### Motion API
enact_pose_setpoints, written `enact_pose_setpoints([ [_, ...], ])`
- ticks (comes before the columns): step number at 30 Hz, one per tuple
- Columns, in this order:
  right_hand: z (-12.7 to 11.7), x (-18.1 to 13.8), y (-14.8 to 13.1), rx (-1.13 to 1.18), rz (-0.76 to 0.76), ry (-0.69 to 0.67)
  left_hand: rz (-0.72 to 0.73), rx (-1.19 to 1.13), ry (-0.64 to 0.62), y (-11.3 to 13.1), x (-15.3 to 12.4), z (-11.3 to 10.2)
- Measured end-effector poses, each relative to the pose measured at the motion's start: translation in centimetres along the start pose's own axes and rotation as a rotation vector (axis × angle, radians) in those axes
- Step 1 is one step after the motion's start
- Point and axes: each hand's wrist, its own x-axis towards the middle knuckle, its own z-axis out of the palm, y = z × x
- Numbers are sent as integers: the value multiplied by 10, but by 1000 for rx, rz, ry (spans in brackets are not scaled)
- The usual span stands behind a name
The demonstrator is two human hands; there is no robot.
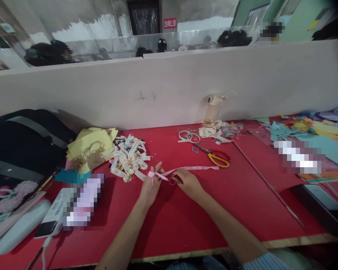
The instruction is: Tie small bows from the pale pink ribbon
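Your pink ribbon (169, 171) lies mid-bench, half-worked: a small bow is pinched in your left hand (150, 187), fingers closed on it, while the tail runs off toward three o'clock. Your right hand (187, 182) curls shut on the ribbon too. At ten o'clock sits a heap of finished bows (128, 157); scissors (216, 156) lie at two o'clock.

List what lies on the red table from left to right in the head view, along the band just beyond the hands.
Black bag → yellow paper sheets → pile of white ribbon bows → left hand pinching the pink ribbon → right hand → yellow-and-red scissors → coloured paper scraps.
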Motion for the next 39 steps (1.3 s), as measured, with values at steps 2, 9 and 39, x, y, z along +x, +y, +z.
enact_pose_setpoints([
  [2,-2,1,-1,155,43,32,24,41,7,0,1,0],
  [9,7,1,-2,588,195,70,155,424,12,-6,1,-3],
  [39,1,-2,-16,713,244,179,229,923,-130,-7,-4,2],
])
